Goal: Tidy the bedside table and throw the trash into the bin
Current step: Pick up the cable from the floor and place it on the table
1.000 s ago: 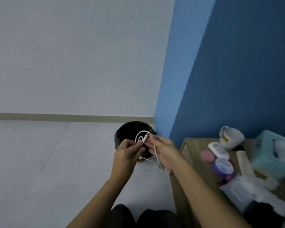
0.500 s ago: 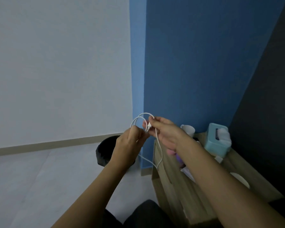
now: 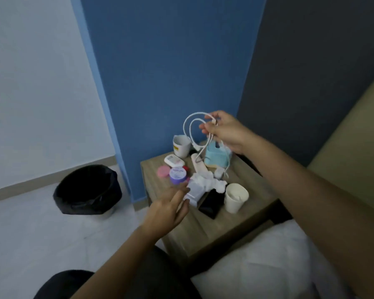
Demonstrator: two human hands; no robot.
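A: Where is the white cable (image 3: pixel 189 128)?
B: Above the centre of the frame, looped in the right hand (image 3: pixel 226 132), which is raised over the back of the bedside table (image 3: pixel 205 229). The thumb and fingers pinch the gathered strands together, and two loops arch out to the left of them. The loose ends hang down in front of the light blue tissue box (image 3: pixel 214 158).

A: And the right arm?
B: It reaches in from the lower right edge, stretched forward and upward, the wrist bent slightly.

A: The left hand (image 3: pixel 167 209)?
B: Lower, at the centre, held over the table's near left edge. Its fingers are spread and loose, gripping nothing, the tips just beside a white packet (image 3: pixel 193 190); I cannot tell whether they touch it.

A: What else is on the table?
B: Crumpled tissues (image 3: pixel 212 183), a paper cup (image 3: pixel 235 198), a black phone (image 3: pixel 212 202), a purple jar (image 3: pixel 177 174), a pink lid (image 3: pixel 163 171) and a white mug (image 3: pixel 181 146) at the back.

A: The bin (image 3: pixel 88 189)?
B: On the floor at the left, lined with a black bag, well apart from both hands.
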